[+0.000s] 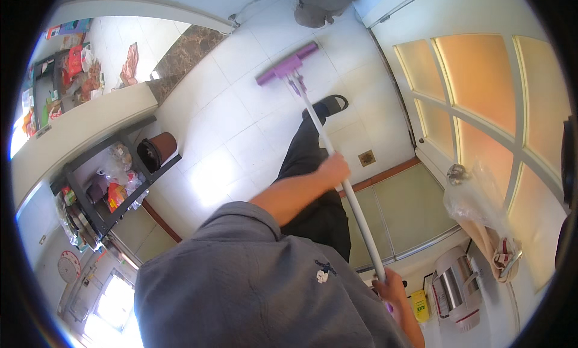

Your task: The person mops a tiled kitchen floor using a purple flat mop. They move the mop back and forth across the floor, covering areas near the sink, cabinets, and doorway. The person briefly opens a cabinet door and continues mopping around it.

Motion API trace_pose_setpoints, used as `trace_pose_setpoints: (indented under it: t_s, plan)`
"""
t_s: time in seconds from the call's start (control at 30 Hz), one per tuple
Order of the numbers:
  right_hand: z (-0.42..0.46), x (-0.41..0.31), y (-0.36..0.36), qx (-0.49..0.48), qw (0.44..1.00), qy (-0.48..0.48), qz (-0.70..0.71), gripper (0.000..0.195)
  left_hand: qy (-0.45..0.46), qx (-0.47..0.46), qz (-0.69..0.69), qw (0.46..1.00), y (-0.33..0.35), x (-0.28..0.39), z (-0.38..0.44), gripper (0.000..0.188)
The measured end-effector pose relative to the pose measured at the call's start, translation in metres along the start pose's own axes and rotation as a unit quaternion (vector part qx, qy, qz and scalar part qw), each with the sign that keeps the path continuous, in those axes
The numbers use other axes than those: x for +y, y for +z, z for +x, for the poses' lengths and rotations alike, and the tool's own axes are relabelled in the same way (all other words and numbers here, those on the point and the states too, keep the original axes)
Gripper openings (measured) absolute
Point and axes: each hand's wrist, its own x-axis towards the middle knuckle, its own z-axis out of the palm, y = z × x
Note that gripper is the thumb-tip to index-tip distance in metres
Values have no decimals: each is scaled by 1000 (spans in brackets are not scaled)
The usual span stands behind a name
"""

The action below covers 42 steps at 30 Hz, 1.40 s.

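A sponge mop with a purple head [288, 67] lies across the white tiled floor ahead of me. Its white pole [363, 226] slants back toward my body. Around the pole's middle, my left hand [334, 169] is closed. My right hand [390, 287] grips the pole near its upper end, beside my grey shirt, where a bit of purple shows below the fingers. One foot in a dark open-toed slipper [336, 105] stands just right of the mop's lower pole.
A dark shelf rack [104, 219] holding plastic bags and a brown bucket [162, 147] stand at left. A paned door [478, 86] is at right. A floor drain [366, 158] lies near cabinet doors [406, 208]. A grey object [323, 4] sits at the far end.
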Motion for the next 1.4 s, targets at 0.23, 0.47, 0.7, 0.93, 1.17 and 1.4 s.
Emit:
trace_pose_setpoints:
  t_s: [0.23,0.47,0.7,0.93,1.17,1.4]
  plan:
    - [107,-177,40,-148,978,-136,55,44,-167,133,8,977,53,-243,-60,12]
    - [16,-75,33,-17,999,-47,8,41,-122,116,-98,981,70,-70,-18,10]
    - [-51,-3,22,29,998,38,43,32,39,95,-78,992,17,20,-24,9]
    - [52,-90,36,1,988,-102,120,32,-55,9,55,997,-10,-137,4,6]
    - [-13,24,69,-16,967,67,245,40,69,-42,32,996,35,7,33,6]
    - [-85,10,-4,124,990,-5,72,34,91,80,-71,990,-14,49,47,6]
